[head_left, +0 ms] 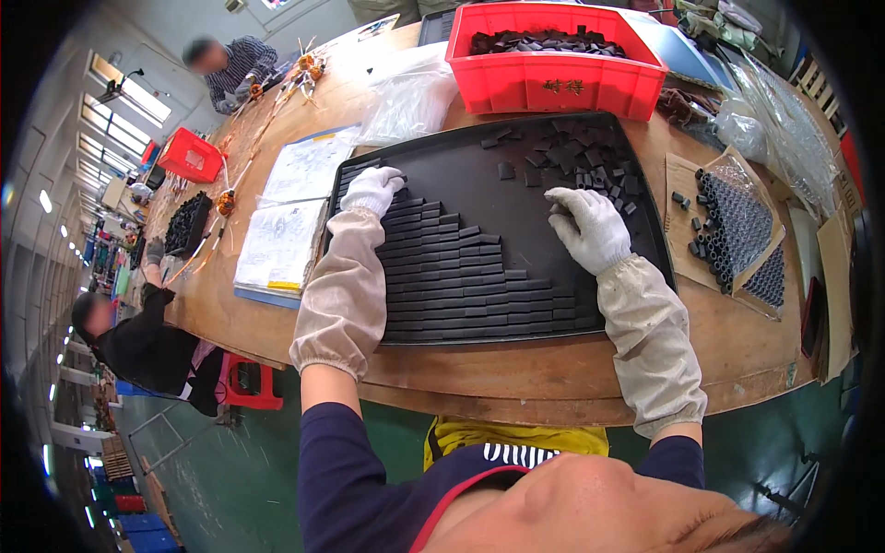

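Note:
A black tray [516,198] lies on the wooden table in front of me. Neat stepped rows of small black rectangular blocks [461,276] fill its near left part. Loose black blocks [576,152] lie scattered at its far right corner. My left hand [371,190], in a white glove, rests on the far end of the stacked rows at the tray's left side. My right hand [590,226], also gloved, is curled on the tray just below the loose blocks; whether it holds one I cannot tell.
A red bin [553,81] of black blocks stands behind the tray. Papers on a clipboard [286,230] lie to the left, cardboard with black cylinders [733,230] to the right, plastic bags [410,97] behind. Two other people sit along the table's left side.

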### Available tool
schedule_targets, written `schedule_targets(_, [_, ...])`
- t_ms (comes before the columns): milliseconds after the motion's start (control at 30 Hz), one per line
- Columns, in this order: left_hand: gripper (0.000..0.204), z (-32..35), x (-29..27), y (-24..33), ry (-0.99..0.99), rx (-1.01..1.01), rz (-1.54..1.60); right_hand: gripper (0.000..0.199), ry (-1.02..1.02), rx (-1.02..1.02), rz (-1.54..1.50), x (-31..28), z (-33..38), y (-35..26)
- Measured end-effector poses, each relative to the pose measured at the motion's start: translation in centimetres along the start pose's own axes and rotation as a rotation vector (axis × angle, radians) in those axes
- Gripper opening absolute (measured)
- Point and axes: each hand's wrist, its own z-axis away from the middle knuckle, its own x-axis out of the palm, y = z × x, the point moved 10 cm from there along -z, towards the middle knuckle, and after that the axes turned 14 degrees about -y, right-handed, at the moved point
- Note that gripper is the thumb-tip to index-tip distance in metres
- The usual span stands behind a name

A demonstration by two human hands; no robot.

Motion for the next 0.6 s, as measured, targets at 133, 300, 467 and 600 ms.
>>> schedule_targets(133, [0.035, -1.2, 0.9, -0.7, -0.071, -0.014, -0.142, 0.033, 0.003, -0.013, 0.013, 0.1, 0.0, 0.1])
schedule_targets(300, [0.036, -2.2, 1.7, -0.9, -0.303, -0.133, -0.178, 0.033, -0.004, -0.014, 0.017, 0.0, 0.1, 0.0])
schedule_targets(467, [0.039, -2.2, 1.0, -1.0, -0.267, -0.154, -0.239, 0.032, -0.007, -0.027, 0.013, 0.4, -0.1, -0.3])
schedule_targets(600, [0.055, 1.3, 2.4, 6.5, -0.263, 0.149, 1.182, 0.029, -0.008, 0.001, 0.025, 0.2, 0.0, 0.0])
